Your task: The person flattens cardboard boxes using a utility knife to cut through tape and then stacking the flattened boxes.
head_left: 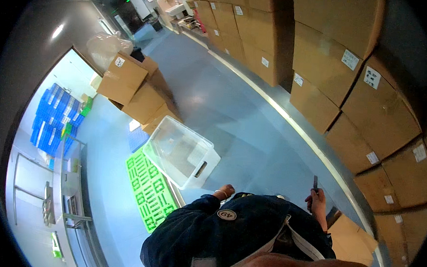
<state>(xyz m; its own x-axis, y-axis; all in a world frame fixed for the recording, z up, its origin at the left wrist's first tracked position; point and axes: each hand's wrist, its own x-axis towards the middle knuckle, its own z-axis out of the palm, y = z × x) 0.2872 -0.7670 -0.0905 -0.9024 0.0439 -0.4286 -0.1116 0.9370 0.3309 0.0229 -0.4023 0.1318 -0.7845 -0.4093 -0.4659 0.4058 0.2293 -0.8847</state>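
Held at my right side, my right hand is closed around a slim grey tool with a flat, straight end pointing away from me. Its exact kind is too small to tell. My left hand hangs in front of my dark jacket, fingers curled in, with nothing showing in it and a light band at the wrist. Nearest to it is a clear plastic bin with a dark handle slot. That bin stands by a bright green slotted pallet on the floor.
Tall stacks of labelled cardboard boxes line the right side behind a pale floor strip. Open cartons lie beyond the bin. Through a doorway at left stand blue crates and a metal bench. Flattened cardboard lies near my right arm.
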